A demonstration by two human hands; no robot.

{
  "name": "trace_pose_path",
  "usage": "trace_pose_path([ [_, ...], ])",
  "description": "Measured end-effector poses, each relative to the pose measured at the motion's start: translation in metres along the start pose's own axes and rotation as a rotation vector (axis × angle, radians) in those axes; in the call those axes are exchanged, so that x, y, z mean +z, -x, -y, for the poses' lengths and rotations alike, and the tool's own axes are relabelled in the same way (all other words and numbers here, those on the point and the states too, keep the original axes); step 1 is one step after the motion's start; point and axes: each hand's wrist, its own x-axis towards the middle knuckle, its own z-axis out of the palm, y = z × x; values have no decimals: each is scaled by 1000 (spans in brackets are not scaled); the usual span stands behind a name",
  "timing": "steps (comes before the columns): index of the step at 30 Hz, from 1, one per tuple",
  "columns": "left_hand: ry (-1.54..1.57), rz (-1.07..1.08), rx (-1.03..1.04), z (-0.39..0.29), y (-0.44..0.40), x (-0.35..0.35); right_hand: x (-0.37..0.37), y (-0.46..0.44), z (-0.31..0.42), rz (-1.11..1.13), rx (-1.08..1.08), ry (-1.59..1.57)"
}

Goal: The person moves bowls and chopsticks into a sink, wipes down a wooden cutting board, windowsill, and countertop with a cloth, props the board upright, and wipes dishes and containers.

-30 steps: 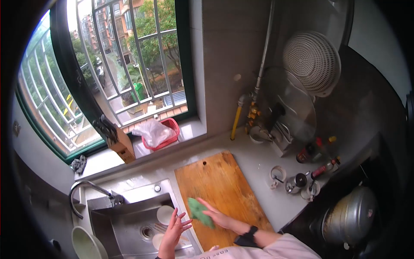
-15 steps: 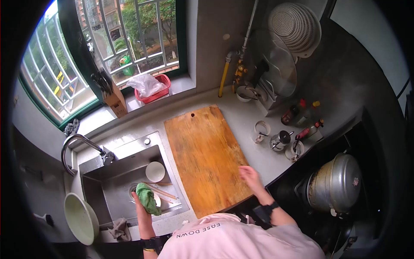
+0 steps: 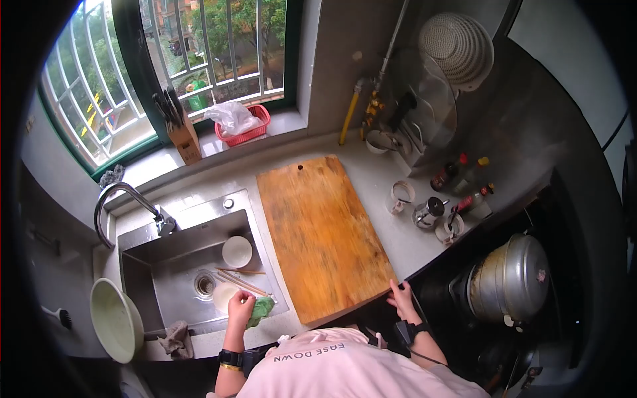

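Note:
My left hand (image 3: 241, 309) is closed around a green cloth (image 3: 260, 312), which hangs from it over the sink's front right corner. My right hand (image 3: 403, 302) is at the near right corner of a wooden cutting board (image 3: 325, 239); its fingers are apart, with fingertips at the board's edge. Whether they press on it is hard to tell. Inside the steel sink (image 3: 179, 265) are a white bowl (image 3: 237, 252), several chopsticks (image 3: 245, 284) and a pale round dish (image 3: 224, 296) partly hidden by my left hand.
Left of the sink stands a pale green basin (image 3: 116, 322), with a grey rag (image 3: 176, 341) on the front rim. Mugs (image 3: 401, 196), a metal pot (image 3: 429, 212) and bottles (image 3: 458, 172) line the right counter. A large lidded pot (image 3: 511, 282) sits on the stove.
My left hand has turned over and moved slightly right with the green cloth, uncovering the drain. My right hand has moved from above the board to its near right corner. The view has shifted slightly.

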Motion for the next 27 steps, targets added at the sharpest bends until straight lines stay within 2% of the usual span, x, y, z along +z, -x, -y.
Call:
trace_pose_path([
  [2,-86,113,-18,-17,8,-4,-10,-39,-23,-157,-317,208],
  [4,-139,287,-81,-23,7,-4,-16,-54,-16,-191,-569,533],
  [7,-255,522,-77,-29,5,11,-17,-66,6,-2,-370,620],
  [10,-303,681,-98,-18,2,37,-11,-82,20,71,-237,829],
  [12,-276,809,-113,-4,1,55,-2,-65,41,89,-272,985],
  [17,-199,712,-205,-8,16,66,15,-58,51,81,-198,1127],
  [20,-373,664,-180,-4,16,56,18,-48,37,154,-193,1108],
  [22,-376,613,-197,0,22,44,22,-30,23,187,-276,1012],
  [24,-530,595,-207,-27,29,26,25,-32,8,221,-206,1049],
  [27,-531,545,-223,-22,35,17,17,-72,-52,317,-80,737],
])
